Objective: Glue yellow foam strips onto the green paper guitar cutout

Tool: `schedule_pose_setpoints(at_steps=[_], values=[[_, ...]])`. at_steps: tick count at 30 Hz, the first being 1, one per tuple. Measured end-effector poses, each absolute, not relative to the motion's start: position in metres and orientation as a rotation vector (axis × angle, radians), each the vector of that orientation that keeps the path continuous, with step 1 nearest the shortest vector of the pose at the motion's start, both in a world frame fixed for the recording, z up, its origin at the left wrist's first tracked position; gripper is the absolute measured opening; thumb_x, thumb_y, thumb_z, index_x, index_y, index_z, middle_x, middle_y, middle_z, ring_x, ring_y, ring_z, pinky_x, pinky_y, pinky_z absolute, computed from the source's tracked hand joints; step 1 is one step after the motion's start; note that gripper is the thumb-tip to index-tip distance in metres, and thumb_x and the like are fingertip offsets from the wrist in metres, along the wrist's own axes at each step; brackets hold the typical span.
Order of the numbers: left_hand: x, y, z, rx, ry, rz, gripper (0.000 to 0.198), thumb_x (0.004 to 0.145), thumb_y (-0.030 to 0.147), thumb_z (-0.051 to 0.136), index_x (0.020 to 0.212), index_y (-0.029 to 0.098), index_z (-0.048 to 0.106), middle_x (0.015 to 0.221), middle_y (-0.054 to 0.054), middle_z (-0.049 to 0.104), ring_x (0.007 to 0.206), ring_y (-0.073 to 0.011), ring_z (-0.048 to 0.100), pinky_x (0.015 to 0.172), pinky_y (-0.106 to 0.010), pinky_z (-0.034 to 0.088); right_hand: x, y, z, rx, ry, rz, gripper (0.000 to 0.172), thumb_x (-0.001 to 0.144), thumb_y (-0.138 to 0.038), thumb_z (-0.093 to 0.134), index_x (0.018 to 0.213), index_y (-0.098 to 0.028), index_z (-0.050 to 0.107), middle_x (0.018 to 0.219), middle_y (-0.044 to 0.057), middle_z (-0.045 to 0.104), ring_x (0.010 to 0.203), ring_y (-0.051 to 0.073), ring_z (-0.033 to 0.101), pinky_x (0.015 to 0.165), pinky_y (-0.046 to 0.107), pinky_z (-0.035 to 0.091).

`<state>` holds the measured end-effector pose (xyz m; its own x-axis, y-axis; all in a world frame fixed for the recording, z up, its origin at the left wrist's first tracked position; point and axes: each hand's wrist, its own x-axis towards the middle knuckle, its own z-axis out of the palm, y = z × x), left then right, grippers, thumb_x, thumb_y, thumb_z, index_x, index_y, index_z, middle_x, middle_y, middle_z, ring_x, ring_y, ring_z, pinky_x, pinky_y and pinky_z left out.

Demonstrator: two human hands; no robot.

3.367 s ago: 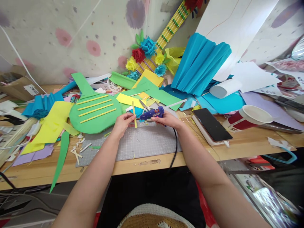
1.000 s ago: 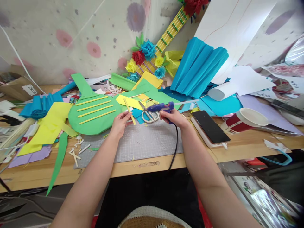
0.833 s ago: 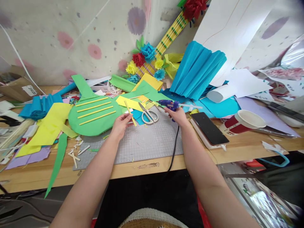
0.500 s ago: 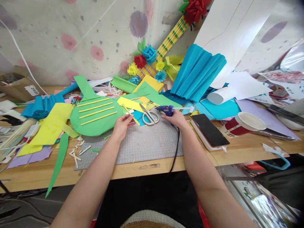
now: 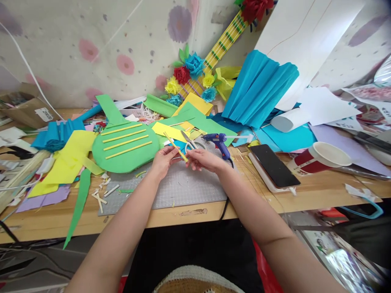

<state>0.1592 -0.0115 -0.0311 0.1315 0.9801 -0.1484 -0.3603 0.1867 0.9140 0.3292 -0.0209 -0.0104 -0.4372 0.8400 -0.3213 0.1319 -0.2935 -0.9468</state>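
A thin yellow paper-covered strip (image 5: 169, 137) is pinched between the fingertips of my left hand (image 5: 163, 162), slanting down to the right. My right hand (image 5: 204, 159) closes its fingers on the strip's lower end. Just beyond that hand, a blue glue gun (image 5: 217, 141) with a white glue stick in its back rests on its side. The scissors (image 5: 188, 140) lie behind my right hand, their handles partly hidden by it. To the left is a green guitar-shaped piece (image 5: 130, 155) bearing several parallel yellow strips.
Under my hands lies a grey cutting mat (image 5: 183, 191). A phone (image 5: 274, 166) and a paper cup (image 5: 320, 158) stand on the right. Blue crepe paper (image 5: 259, 91) and a flower-decorated yellow guitar (image 5: 224, 40) are at the back. Yellow paper (image 5: 69, 156) and scraps lie left.
My right hand has let go of the glue gun and moved left to the strip's lower end. The glue gun stays on the table. My left hand still holds the strip.
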Motion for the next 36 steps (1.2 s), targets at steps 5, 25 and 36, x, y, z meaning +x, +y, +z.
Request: schedule_pose_setpoints(at_steps=[5, 25, 36], values=[[0.160, -0.011, -0.032, 0.853, 0.928, 1.175, 0.038, 0.046, 0.036, 0.082, 0.073, 0.014, 0.067, 0.068, -0.001, 0.066, 0.064, -0.0148, 0.063, 0.060, -0.027, 0.049, 0.316, -0.019, -0.018, -1.126, -1.287, 1.934, 0.031, 0.085, -0.040, 0.052, 0.071, -0.012, 0.058, 0.057, 0.000, 0.061, 0.040, 0.003, 0.048, 0.034, 0.013, 0.033], [0.161, -0.010, -0.032, 0.828, 0.980, 1.280, 0.039, 0.044, 0.037, 0.082, 0.072, 0.014, 0.067, 0.070, -0.001, 0.065, 0.067, -0.0131, 0.062, 0.062, -0.025, 0.050, 0.327, -0.015, -0.027, -1.095, -1.367, 1.793, 0.041, 0.073, -0.054, 0.061, 0.074, -0.013, 0.057, 0.064, 0.003, 0.065, 0.046, 0.007, 0.056, 0.035, 0.016, 0.039], [0.160, -0.009, -0.033, 0.830, 1.016, 1.313, 0.037, 0.047, 0.037, 0.081, 0.070, 0.015, 0.064, 0.070, 0.000, 0.064, 0.067, -0.0125, 0.060, 0.063, -0.027, 0.051, 0.329, -0.021, -0.017, -1.179, -1.605, 1.729, 0.035, 0.065, -0.045, 0.070, 0.073, -0.014, 0.056, 0.064, 0.001, 0.061, 0.050, 0.007, 0.053, 0.041, 0.018, 0.041]])
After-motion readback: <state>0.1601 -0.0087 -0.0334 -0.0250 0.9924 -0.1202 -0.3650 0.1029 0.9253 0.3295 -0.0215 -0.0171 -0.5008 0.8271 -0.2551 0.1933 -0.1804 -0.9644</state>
